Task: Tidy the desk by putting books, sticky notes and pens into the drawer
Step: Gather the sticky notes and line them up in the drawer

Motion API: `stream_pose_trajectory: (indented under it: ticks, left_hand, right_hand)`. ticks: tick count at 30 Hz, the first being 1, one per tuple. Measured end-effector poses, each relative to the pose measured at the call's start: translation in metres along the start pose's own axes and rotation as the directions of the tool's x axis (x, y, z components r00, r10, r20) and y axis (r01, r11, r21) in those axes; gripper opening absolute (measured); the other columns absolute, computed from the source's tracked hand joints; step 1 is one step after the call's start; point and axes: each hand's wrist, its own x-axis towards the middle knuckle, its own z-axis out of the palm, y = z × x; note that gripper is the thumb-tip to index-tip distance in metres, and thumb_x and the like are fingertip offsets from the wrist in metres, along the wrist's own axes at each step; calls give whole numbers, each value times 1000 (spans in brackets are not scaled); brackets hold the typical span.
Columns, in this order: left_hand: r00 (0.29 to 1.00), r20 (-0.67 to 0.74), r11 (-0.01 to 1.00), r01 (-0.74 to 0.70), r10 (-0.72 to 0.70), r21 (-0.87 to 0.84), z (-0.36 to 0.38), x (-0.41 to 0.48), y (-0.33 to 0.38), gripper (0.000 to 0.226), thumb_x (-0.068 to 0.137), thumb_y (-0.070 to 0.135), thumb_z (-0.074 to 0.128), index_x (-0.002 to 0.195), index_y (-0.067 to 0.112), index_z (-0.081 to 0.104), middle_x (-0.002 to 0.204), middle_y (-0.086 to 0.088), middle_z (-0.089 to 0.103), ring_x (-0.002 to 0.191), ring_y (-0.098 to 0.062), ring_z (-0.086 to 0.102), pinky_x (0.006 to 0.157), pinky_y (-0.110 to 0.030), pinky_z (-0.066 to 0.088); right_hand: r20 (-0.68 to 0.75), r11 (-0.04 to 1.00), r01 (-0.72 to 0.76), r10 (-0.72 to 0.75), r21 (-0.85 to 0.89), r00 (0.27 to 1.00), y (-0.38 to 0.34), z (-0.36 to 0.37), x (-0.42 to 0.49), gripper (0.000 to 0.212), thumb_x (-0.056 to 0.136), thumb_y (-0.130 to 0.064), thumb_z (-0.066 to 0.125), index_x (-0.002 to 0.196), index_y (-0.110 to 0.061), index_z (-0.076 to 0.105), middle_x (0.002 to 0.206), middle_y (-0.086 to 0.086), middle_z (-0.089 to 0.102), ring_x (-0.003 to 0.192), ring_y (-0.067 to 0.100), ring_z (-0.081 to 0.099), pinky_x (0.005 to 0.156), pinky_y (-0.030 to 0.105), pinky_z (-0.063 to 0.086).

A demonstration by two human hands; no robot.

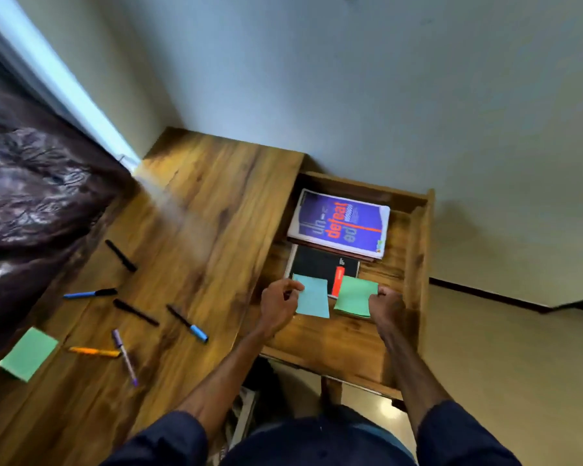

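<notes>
Over the open drawer (pixel 418 264), the left hand (pixel 278 306) pinches a blue sticky pad (pixel 312 297) and the right hand (pixel 386 306) grips a green sticky pad (pixel 354 297) — both close to a black book (pixel 320 264).

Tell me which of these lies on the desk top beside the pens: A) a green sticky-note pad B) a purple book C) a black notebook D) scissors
A: a green sticky-note pad lies on the desk near the pens. The purple book and black notebook sit in the open drawer, where the left hand pinches a blue sticky-note pad and the right hand grips a second green pad.
</notes>
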Motion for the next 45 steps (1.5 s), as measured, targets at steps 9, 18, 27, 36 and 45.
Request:
stream_pose_trajectory:
  ticks: [9,18,27,36,45]
  left_hand:
    - [984,159,995,74,-83,60,61,15,6,17,99,20,64,115,16,70,136,-5,59,121,-26,65,78,-23,63]
    - [971,208,988,93,-118,127,84,35,8,19,99,17,63,116,15,71,139,-6,58,118,-24,67,74,-20,63]
    - [953,261,983,124,-155,133,96,49,11,19,100,16,62,118,14,68,139,-8,57,123,-27,65,77,-22,63]
    - [945,293,984,105,-143,142,106,56,10,20,100,14,61,119,14,66,138,-8,57,123,-25,63,77,-21,62]
    - [941,312,987,93,-129,127,118,62,9,17,99,14,62,116,17,64,138,-8,55,123,-24,62,62,-9,56]
  right_hand:
    - [41,932,97,-88,-348,995,-3,-23,61,51,93,-9,69,138,-12,46,134,18,61,118,34,64,89,46,60]
    - [314,706,363,-206,-609,927,24,-1,69,69,98,-21,62,157,-11,28,168,8,18,156,25,18,124,35,25]
    - [451,633,388,-68,-670,890,40,7,73,65,106,-31,46,161,-19,14,170,11,-7,157,35,4,125,48,26]
    - [415,640,385,-112,-665,903,27,2,89,59,107,-31,43,160,-18,21,170,10,0,157,31,10,123,44,32]
    - [336,786,353,-197,-507,921,22,-7,92,48,104,-18,51,150,-10,42,162,11,34,152,26,31,122,40,35]
